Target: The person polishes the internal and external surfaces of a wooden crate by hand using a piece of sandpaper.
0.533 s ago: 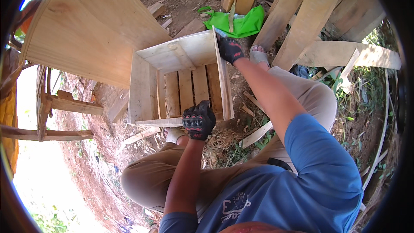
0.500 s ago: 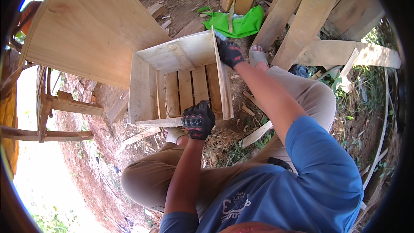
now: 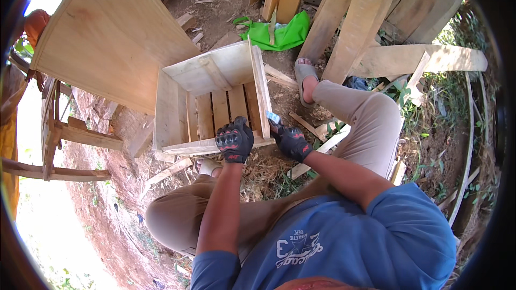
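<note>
Left of the slatted wooden crate [image 3: 221,108]: I see a broad plywood panel [image 3: 113,37] rising beside it.
Crate: tilted, its open side facing my camera.
Left gloved hand [image 3: 235,140]: on the crate's near rim, fingers curled together, tips hidden.
Crate's right wall [image 3: 259,91]: smoothing it is the likely step, I judge.
Right gloved hand [image 3: 293,140]: by the crate's near-right corner, fingers pinching a blue-and-white piece [image 3: 273,117], perhaps abrasive; next stroke calls for flat pressure, left hand bracing.
</note>
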`<state>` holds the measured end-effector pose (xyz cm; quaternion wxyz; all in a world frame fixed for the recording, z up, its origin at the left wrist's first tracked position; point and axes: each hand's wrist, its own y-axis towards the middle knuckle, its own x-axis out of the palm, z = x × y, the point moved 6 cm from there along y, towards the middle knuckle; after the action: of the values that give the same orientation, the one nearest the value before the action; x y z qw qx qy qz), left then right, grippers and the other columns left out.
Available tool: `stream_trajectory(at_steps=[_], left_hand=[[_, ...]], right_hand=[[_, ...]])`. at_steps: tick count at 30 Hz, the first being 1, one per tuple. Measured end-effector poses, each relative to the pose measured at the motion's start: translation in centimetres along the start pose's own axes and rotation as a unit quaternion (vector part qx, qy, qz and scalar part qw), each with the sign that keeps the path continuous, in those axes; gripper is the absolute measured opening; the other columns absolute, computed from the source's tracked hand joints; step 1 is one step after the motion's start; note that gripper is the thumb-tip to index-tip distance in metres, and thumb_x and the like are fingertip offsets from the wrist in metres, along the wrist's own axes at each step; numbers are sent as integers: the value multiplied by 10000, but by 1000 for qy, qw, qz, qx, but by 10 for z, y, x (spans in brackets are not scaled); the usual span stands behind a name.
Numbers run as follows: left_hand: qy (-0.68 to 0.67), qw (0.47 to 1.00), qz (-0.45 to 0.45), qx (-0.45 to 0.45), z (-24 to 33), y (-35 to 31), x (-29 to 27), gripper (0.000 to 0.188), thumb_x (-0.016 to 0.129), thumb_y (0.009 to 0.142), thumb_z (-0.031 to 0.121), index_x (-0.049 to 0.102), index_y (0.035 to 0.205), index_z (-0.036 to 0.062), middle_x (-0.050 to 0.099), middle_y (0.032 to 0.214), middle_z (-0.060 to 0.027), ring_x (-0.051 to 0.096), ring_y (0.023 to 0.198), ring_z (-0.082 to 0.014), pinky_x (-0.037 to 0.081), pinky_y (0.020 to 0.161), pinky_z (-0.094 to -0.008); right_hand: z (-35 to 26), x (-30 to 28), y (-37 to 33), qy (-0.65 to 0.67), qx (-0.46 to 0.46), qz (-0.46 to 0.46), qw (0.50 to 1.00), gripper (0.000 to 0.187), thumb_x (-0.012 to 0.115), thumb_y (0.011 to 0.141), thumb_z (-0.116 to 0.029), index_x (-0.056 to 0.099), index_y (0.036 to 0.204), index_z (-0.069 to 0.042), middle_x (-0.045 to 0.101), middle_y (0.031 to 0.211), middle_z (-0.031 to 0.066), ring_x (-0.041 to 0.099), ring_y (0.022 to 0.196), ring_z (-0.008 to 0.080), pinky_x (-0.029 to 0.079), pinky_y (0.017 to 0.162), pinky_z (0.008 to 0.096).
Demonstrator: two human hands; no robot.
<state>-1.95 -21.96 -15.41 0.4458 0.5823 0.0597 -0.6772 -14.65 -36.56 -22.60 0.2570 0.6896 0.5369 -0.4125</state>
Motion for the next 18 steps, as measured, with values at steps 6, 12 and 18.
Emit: stream_trajectory(at_steps=[6,12,18], left_hand=[[-36,999,-3,-4,3,3,-6,140,660,880,137,758,976,114,758,826,-159,724,751,-370,560,734,-504],[-39,998,34,25,3,5,-5,157,688,843,150,758,984,141,733,746,-111,684,654,-336,539,680,-488],[-19,1000,-4,1,-4,3,2,184,699,833,158,741,1012,152,720,757,-119,681,683,-337,525,663,-483]], right_hand=[[22,-5,75,20,71,48,996,358,479,1081,-318,727,1178,-79,747,1060,265,719,979,459,566,868,550],[59,-51,211,48,106,85,990,576,377,1112,-508,777,1135,-95,740,1139,270,705,1084,472,544,966,560],[54,-101,309,1,67,98,993,489,479,1062,-487,761,1239,-129,733,1259,225,688,1187,436,539,1012,530]])
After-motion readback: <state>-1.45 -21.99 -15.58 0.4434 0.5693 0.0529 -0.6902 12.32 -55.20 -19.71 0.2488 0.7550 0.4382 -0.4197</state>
